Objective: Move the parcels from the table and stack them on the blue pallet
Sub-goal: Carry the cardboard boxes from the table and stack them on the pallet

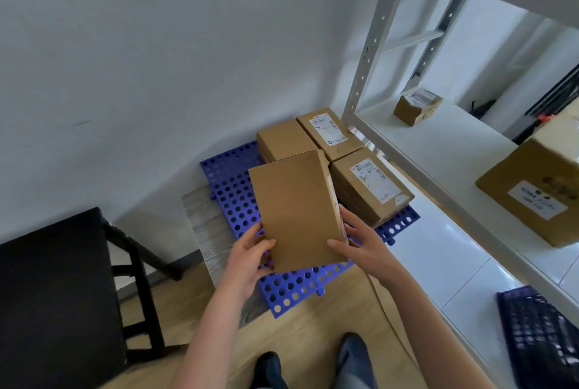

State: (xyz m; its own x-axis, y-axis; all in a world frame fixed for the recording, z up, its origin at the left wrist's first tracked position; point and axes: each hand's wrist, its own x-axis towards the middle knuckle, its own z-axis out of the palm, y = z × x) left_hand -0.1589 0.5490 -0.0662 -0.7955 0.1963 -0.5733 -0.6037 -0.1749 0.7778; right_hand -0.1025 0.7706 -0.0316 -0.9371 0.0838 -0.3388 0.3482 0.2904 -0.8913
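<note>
Above the blue pallet (232,188), left hand (250,252) and right hand (360,239) hold a plain parcel (297,210), fingers (336,244) grasping its near edges. Placing looks underway; next it likely needs lowering flat beside three parcels (369,188).

Bare blue pallet (233,200) left — three parcels (369,191) and rack post (366,53) crowd right.

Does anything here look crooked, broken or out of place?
Nothing spilled or broken. Only the plain box, held between left hand and right hand, tilts over the blue pallet, out of line with the three boxes there.
</note>
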